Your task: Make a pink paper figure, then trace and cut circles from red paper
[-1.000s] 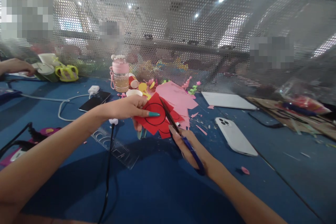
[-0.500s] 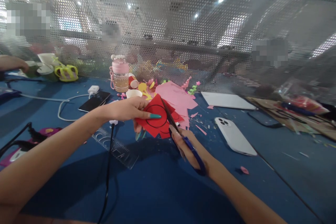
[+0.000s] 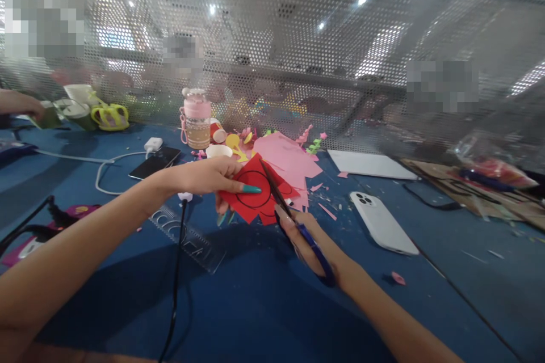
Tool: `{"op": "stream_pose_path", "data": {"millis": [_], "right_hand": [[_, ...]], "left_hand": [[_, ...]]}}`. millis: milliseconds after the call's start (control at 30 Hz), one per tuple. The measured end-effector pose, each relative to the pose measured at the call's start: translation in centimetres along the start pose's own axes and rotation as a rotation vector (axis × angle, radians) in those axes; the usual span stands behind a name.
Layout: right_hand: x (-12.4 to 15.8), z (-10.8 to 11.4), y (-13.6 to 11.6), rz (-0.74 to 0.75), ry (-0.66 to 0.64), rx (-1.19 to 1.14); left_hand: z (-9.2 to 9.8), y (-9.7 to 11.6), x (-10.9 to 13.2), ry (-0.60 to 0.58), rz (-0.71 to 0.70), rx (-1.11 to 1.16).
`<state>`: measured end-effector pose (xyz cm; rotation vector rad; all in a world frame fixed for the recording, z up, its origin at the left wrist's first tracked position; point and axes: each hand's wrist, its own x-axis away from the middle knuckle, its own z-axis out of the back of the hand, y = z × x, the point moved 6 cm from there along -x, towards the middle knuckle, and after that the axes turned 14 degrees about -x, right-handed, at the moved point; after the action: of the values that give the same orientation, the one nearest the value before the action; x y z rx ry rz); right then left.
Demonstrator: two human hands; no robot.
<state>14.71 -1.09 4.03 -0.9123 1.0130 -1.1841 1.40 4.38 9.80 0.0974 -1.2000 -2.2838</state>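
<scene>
Between the thumb and fingers of my left hand is a sheet of red paper, held up above the blue table. Black circle outlines are drawn on it, and its lower edge has a notch. My right hand grips a pair of scissors with blue handles. Their dark blades lie across the right part of the red paper, beside the large circle. Behind the paper, pink paper sheets lie on the table. A clear plastic stencil ruler rests below my left forearm.
A white phone lies to the right, with a white flat board behind it. At the back stand a pink bottle and a paper cup. A black cable crosses the front. Another person's hand is at far left.
My hands, the scissors and the red paper keep nearly the same pose. The whole view has shifted slightly, and the other person's hand at far left has moved a little.
</scene>
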Motion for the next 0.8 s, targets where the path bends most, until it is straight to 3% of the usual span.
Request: {"op": "stream_pose_path", "data": {"millis": [267,467,633,800], "right_hand": [[0.4,-0.3,-0.8,0.069,-0.074,-0.018],[0.1,-0.2,0.9,0.063,-0.044,-0.203],[0.3,-0.3,1.6,0.021,-0.009,-0.317],[0.3,-0.3,1.5,0.019,-0.009,-0.321]], "left_hand": [[0.2,-0.5,0.0,0.007,0.014,0.004],[0.8,-1.6,-0.9,0.236,0.039,0.18],[-0.5,-1.6,-1.7,0.273,0.04,0.285],[0.0,-2.5,-1.8,0.499,0.09,0.252]]}}
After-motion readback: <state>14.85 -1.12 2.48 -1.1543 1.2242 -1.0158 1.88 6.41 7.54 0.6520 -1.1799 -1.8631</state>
